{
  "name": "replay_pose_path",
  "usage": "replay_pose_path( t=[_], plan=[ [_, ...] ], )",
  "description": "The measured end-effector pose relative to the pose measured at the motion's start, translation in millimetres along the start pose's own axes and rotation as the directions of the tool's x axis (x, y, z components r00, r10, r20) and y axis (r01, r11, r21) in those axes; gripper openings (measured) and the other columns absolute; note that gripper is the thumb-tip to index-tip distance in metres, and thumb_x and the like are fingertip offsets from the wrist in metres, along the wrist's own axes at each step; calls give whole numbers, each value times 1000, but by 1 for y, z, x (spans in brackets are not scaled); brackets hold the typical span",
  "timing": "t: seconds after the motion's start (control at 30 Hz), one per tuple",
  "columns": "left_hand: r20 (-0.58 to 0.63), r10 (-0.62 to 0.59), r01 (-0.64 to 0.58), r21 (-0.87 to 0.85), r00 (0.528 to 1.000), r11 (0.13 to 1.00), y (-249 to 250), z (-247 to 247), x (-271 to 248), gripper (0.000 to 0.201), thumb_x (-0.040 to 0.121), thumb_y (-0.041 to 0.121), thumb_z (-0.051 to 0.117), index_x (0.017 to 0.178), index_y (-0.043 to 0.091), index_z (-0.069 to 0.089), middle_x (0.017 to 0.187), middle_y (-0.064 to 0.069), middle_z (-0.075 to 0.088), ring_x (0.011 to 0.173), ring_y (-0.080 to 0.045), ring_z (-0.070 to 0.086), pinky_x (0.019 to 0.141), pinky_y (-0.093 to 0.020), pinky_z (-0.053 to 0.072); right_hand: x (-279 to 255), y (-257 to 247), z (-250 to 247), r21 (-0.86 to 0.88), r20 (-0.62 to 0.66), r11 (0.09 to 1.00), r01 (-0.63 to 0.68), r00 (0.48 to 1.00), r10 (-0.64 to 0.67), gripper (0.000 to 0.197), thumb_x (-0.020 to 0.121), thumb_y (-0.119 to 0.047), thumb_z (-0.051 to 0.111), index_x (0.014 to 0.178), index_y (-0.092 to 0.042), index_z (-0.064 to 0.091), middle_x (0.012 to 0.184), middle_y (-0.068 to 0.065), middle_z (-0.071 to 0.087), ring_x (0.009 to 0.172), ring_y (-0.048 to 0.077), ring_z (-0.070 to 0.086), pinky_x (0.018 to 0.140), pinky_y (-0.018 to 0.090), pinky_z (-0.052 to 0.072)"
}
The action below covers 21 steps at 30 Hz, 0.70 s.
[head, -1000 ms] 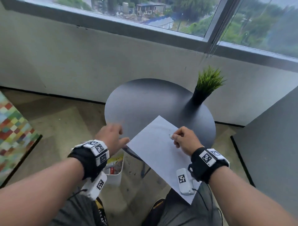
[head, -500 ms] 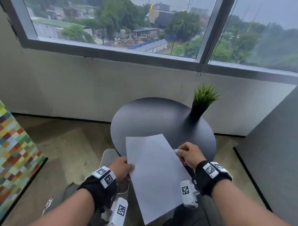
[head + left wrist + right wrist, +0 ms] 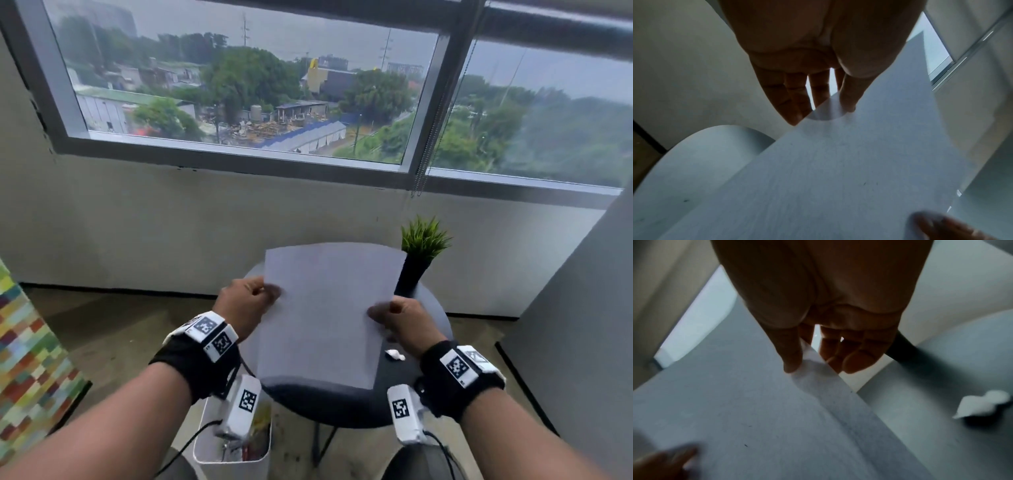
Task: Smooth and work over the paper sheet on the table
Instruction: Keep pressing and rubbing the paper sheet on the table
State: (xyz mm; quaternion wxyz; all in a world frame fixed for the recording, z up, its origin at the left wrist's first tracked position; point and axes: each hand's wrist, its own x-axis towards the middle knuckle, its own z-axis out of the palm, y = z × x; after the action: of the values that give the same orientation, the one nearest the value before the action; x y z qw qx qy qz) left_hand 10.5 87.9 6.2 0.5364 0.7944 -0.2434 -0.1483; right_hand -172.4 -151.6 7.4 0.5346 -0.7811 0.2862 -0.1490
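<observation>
Where sheet (image 3: 325,308) lifts: tabletop (image 3: 404,397) (mostly) hidden

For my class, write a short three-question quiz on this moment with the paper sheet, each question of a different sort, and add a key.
1. True or false: the paper sheet lies flat on the round table, with no hand on it.
2. Multiple choice: how is the sheet held? A) by the left hand alone; B) by the right hand alone; C) by both hands, one at each side edge.
3. Fill in: the small white scrap lies on the table near the person's ____ hand.

Key:
1. False; both hands hold it, its far end raised in front of the wall.
2. C; each thumb pinches the sheet against the fingers.
3. Right.
</observation>
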Motion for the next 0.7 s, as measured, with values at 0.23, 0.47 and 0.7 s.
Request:
replay_pose_path(
  t=[0.23,0.47,0.7],
  plan=[
    [-132,62,-67,-33,989,997,15,12,-19,18,72,58,65,86,53,73,74,16,74,74,-14,70,74,-35,58,-11,-10,5,-315,-117,913,258,944,-307,36,88,-48,57,95,-16,71,88,1,67,84,21,63,74,40,54],
    [-172,169,-160,63,971,985,-4,30,-26,25,91,26,73,75,43,65,67,17,69,70,-8,68,71,-25,54,-19,-15,10,-405,-125,898,169,963,-238,24,98,-34,51,94,-14,65,87,2,65,81,21,54,66,27,32],
    [-190,95,-81,77,977,994,-16,27,-15,24,86,20,74,109,24,68,79,7,69,77,-19,68,81,-36,55,-7,4,11,-330,-33,937,112,991,-130,10,87,-34,54,79,-29,60,75,-6,66,76,24,64,69,36,51]
  ],
)
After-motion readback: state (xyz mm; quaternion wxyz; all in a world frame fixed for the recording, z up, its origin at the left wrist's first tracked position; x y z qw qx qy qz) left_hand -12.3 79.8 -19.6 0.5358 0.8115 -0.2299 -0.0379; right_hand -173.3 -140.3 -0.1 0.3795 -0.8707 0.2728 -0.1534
